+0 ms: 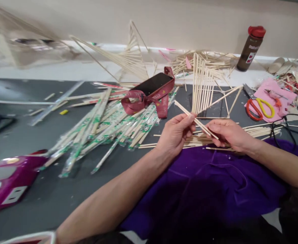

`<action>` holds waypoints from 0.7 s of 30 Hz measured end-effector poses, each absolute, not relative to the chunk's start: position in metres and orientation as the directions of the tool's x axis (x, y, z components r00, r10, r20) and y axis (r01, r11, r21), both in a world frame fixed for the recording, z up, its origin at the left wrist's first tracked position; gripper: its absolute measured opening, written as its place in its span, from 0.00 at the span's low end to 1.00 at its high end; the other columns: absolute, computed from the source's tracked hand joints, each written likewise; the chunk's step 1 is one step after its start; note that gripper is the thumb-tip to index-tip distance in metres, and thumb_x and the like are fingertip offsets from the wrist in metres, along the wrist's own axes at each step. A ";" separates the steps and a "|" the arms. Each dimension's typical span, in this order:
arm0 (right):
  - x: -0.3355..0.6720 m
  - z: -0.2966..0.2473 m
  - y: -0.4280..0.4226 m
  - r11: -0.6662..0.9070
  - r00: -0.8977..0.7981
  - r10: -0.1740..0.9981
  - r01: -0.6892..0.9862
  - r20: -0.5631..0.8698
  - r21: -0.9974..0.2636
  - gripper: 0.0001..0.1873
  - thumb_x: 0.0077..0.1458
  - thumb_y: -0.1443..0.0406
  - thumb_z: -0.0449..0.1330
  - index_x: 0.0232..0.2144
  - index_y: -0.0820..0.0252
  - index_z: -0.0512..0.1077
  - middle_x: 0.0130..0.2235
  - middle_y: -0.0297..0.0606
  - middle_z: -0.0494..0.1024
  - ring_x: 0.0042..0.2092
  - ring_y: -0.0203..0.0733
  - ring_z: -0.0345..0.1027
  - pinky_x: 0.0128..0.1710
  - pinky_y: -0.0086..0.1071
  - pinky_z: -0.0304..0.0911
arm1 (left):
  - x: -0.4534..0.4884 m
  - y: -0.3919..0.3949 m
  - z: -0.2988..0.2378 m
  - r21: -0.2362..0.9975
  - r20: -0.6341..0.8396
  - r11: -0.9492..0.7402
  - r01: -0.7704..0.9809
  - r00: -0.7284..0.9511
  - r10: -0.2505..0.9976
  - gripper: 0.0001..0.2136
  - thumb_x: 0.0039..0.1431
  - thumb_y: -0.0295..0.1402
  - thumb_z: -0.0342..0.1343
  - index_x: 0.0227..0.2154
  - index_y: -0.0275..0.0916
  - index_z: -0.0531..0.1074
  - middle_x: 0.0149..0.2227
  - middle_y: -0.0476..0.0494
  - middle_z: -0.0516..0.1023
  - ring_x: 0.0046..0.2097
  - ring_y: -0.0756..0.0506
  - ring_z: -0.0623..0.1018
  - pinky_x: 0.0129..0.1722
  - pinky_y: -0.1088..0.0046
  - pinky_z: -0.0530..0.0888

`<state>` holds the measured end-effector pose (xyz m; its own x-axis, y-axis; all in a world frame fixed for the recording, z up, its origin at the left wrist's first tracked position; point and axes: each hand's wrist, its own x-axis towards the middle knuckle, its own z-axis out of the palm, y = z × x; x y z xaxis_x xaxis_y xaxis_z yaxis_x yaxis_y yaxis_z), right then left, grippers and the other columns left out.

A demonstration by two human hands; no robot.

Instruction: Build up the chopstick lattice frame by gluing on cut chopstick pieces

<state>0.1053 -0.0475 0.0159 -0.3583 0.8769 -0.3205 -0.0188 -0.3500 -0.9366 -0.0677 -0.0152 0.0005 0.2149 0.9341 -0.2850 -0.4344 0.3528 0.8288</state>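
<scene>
A pair of wooden chopsticks (202, 126) slants between my hands, one end pointing up and left, the other down and right. My left hand (175, 132) pinches it around the middle with thumb and fingers. At its lower end, my right hand (227, 133) has curled fingers closed on the sticks. Loose chopsticks (151, 145) lie on the table just beneath both hands. Right behind them stands a frame built of chopsticks (203, 84), with a fan of close parallel sticks and a triangular side. Purple cloth (215, 176) covers the near edge below my hands.
Wrapped chopsticks (88, 142) are heaped to the left, beside a phone (154, 84) with a red strap. Scissors (255, 108) lie on pink paper (274, 89) at right. A bottle (250, 49) stands at the back. A magenta object (19, 176) sits at left.
</scene>
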 end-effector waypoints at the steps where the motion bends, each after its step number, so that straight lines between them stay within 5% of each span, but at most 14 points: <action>1: 0.106 0.016 -0.048 -0.362 -0.367 0.871 -0.032 -0.326 -0.932 0.14 0.54 0.56 0.59 0.28 0.62 0.71 0.21 0.29 0.68 0.18 0.26 0.56 0.16 0.23 0.47 | -0.067 -0.015 0.000 0.828 -0.289 0.356 -0.433 0.214 0.933 0.10 0.41 0.32 0.69 0.25 0.34 0.76 0.18 0.52 0.71 0.19 0.57 0.68 0.14 0.86 0.60; 12: 0.112 0.009 -0.044 -0.495 -0.399 0.809 -0.064 -0.432 -0.867 0.05 0.47 0.65 0.62 0.26 0.64 0.72 0.25 0.33 0.75 0.18 0.25 0.62 0.14 0.19 0.50 | -0.071 -0.014 0.001 0.820 -0.303 0.394 -0.416 0.269 0.914 0.06 0.47 0.28 0.65 0.29 0.33 0.76 0.23 0.49 0.76 0.20 0.56 0.71 0.14 0.85 0.64; 21: 0.112 0.013 -0.047 -0.351 -0.309 0.870 0.157 -0.384 -0.923 0.02 0.49 0.68 0.60 0.25 0.62 0.71 0.21 0.30 0.72 0.21 0.28 0.67 0.17 0.20 0.56 | -0.067 -0.023 0.007 0.792 -0.379 0.455 -0.407 0.257 0.889 0.03 0.51 0.27 0.62 0.30 0.34 0.76 0.26 0.47 0.79 0.23 0.55 0.74 0.20 0.84 0.69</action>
